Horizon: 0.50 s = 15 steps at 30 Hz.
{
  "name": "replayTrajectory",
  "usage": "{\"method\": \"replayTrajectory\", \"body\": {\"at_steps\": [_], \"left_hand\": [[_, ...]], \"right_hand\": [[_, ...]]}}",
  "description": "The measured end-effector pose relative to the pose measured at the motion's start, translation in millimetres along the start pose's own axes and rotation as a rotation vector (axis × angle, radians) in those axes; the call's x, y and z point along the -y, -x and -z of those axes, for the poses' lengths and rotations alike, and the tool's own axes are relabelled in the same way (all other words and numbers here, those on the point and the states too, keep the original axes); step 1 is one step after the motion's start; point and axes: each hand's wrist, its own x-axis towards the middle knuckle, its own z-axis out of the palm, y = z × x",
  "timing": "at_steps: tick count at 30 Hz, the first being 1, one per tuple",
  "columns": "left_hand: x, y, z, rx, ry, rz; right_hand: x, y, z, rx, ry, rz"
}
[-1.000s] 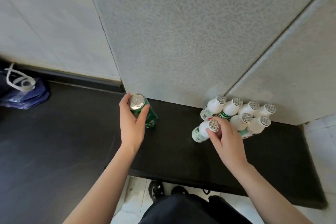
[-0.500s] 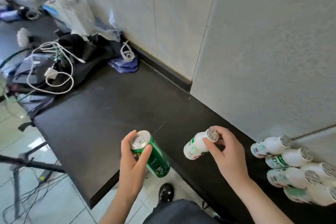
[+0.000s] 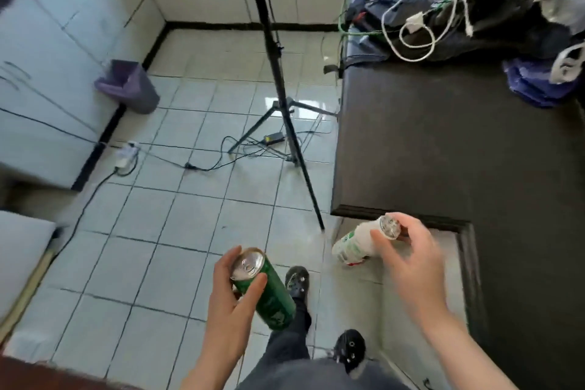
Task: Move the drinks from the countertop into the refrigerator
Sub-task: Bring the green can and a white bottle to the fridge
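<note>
My left hand [image 3: 229, 298] grips a green drink can [image 3: 269, 294] near its silver top, and the can tilts down to the right over the tiled floor. My right hand [image 3: 408, 260] holds a small white bottle [image 3: 357, 244] by its foil cap, its base pointing left. Both drinks are carried in the air, left of the black countertop [image 3: 443, 152]. The other white bottles are out of view.
A black tripod [image 3: 281, 98] stands on the tiled floor ahead, with cables and a power strip [image 3: 126, 155] around it. A purple bin [image 3: 129, 85] sits by the left cabinets. Bags and white cords [image 3: 443, 9] are piled on the countertop's far end. My shoes [image 3: 297, 282] are below.
The view has swung left, away from the wall and the bottle cluster toward the open floor. Both hands have carried the can and the bottle off the countertop.
</note>
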Motion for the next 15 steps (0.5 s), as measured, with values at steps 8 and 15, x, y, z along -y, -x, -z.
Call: {"method": "replayTrajectory", "body": {"at_steps": [8, 15], "left_hand": [[37.6, -39.0, 92.4, -0.235, 0.082, 0.064], [41.1, -106.3, 232.3, -0.246, 0.126, 0.004]], "right_hand": [[52.8, -1.9, -117.3, 0.317, -0.004, 0.031], [121.2, -19.4, -271.6, 0.463, 0.057, 0.091]]}}
